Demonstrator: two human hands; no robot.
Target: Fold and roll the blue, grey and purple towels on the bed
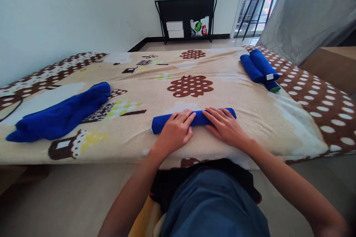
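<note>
A rolled-up blue cloth (198,119) lies crosswise near the front edge of the bed. Flat on its left half rests my left hand (178,129), fingers stretched out over the top. My right hand (225,125) presses on the right half in the same way, fingers extended and not wrapped round it. Both hands are open, and they cover parts of the roll. A loose, crumpled blue cloth (63,113) is off to the left. Several finished-looking blue rolls (258,67) are stacked at the right, one with a white tag.
Beneath everything spreads a patterned fleece blanket (144,92) with a brown polka-dot border. A black rack (186,11) with white boxes stands against the back wall. At right are a stool (263,0), a plastic-covered object (314,11) and a cardboard box (330,64).
</note>
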